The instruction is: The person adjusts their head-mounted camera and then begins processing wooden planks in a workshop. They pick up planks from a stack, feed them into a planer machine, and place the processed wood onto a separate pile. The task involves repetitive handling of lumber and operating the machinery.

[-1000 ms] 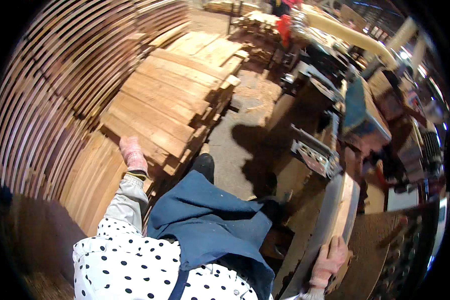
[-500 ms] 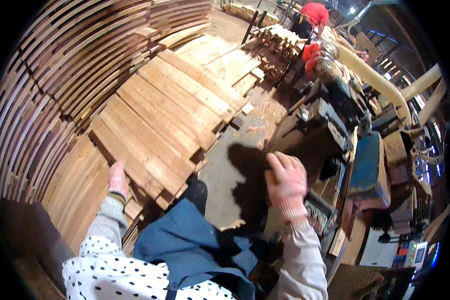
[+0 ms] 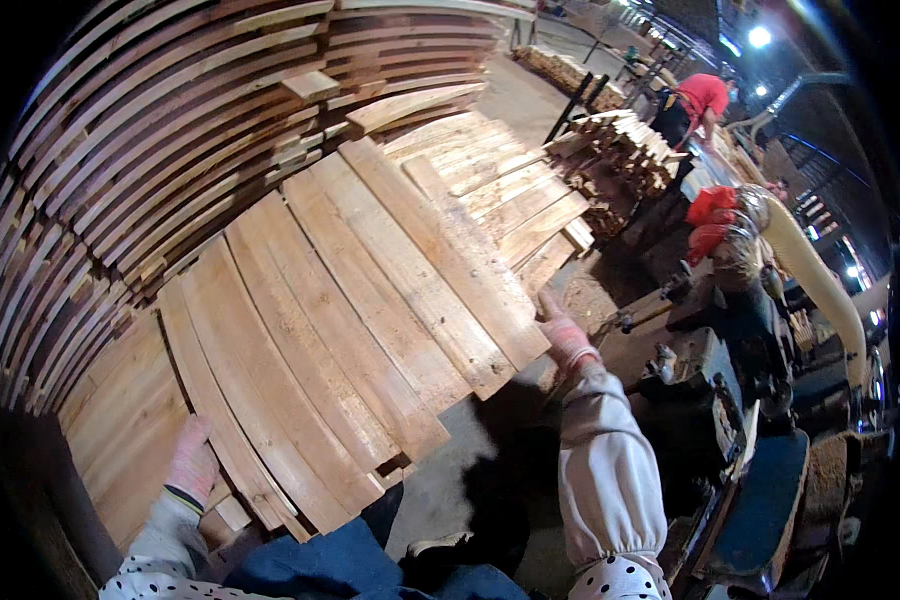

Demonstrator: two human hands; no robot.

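Note:
A layer of wooden boards (image 3: 310, 310) lies side by side on a stack in front of me, with uneven near ends. My left hand (image 3: 192, 462), in a pink knit glove, is closed at the outer edge of the leftmost board (image 3: 225, 410); its fingertips are partly hidden. On the far right side, my right hand (image 3: 570, 342), gloved alike, is beside the end of the rightmost board (image 3: 450, 265). One finger stretches out along that end, and the other fingers show only in part.
Tall stacks of planks (image 3: 200, 120) rise on the left. More boards (image 3: 515, 190) lie behind the layer. At right stand dark machinery (image 3: 690, 400), a blue block-shaped part (image 3: 755, 505) and a pale ribbed hose (image 3: 820, 280). Farther back, a person in red (image 3: 705, 100) bends over beside piled wood pieces (image 3: 625, 150).
My right hand has moved from the open space at right to the far boards' end. My left hand stays at the left edge. The view has shifted, and the boards appear closer.

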